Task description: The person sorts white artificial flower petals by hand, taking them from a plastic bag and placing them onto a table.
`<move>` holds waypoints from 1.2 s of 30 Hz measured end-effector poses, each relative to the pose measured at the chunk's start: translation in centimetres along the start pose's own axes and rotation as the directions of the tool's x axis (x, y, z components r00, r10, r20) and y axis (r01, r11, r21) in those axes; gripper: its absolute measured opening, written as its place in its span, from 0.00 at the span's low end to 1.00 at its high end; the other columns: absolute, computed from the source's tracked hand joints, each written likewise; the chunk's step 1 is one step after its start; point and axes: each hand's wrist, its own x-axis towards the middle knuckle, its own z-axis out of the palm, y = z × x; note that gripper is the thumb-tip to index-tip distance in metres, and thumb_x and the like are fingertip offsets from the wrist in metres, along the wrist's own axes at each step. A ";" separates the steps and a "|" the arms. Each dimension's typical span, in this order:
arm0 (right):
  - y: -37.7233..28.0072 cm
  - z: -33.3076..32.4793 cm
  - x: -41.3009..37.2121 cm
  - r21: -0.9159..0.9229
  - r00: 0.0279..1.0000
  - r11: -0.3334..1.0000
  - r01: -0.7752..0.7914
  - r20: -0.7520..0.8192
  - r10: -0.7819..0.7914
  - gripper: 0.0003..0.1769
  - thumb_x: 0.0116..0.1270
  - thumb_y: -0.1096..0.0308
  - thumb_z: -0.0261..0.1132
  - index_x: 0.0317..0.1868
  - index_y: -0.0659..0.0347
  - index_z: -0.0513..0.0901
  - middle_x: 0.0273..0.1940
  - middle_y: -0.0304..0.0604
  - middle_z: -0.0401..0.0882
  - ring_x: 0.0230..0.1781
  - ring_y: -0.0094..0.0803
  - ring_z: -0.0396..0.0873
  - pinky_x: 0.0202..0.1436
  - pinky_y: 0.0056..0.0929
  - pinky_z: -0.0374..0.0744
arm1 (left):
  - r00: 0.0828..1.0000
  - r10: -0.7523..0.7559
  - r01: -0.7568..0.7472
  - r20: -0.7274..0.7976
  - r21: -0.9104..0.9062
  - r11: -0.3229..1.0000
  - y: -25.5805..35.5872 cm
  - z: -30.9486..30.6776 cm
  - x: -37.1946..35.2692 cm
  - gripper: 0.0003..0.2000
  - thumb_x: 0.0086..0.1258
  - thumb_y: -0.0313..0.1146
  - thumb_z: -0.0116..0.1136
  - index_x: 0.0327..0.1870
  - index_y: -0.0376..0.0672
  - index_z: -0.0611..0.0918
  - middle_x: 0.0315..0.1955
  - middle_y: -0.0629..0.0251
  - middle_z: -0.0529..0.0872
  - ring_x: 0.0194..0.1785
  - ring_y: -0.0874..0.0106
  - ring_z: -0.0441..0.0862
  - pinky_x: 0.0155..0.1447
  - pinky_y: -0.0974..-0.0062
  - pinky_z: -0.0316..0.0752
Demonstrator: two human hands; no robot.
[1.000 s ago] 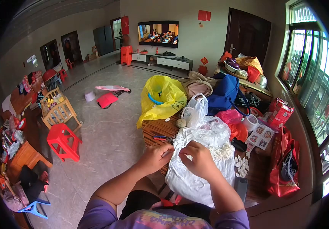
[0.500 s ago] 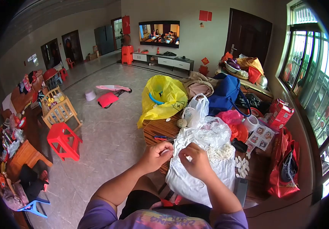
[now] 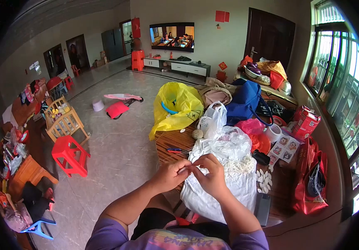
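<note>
So both forearms come in from below with elbows bent, and the left hand (image 3: 170, 175) and right hand (image 3: 213, 178) meet fingertip to fingertip right in front of the white bag (image 3: 229, 187). Both are pinched nearly closed on a small pale bit (image 3: 191, 168) between them, too tiny to identify. That bag sits on the wooden table (image 3: 169, 139), with white cords (image 3: 242, 166) bunched at its top.

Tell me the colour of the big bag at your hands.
White. The bag shows best in the head view, the only view here.
</note>
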 end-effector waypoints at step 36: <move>6.3 -49.9 -14.2 -0.008 0.672 0.956 -0.295 -0.713 0.201 0.13 0.64 0.78 0.49 0.48 0.76 0.68 0.44 0.48 0.72 0.48 0.29 0.71 0.54 0.22 0.72 | 0.713 -0.193 0.674 -0.674 0.584 0.452 -17.2 -30.9 -23.9 0.06 0.61 0.31 0.51 0.34 0.39 0.76 0.28 0.51 0.79 0.34 0.53 0.77 0.36 0.65 0.70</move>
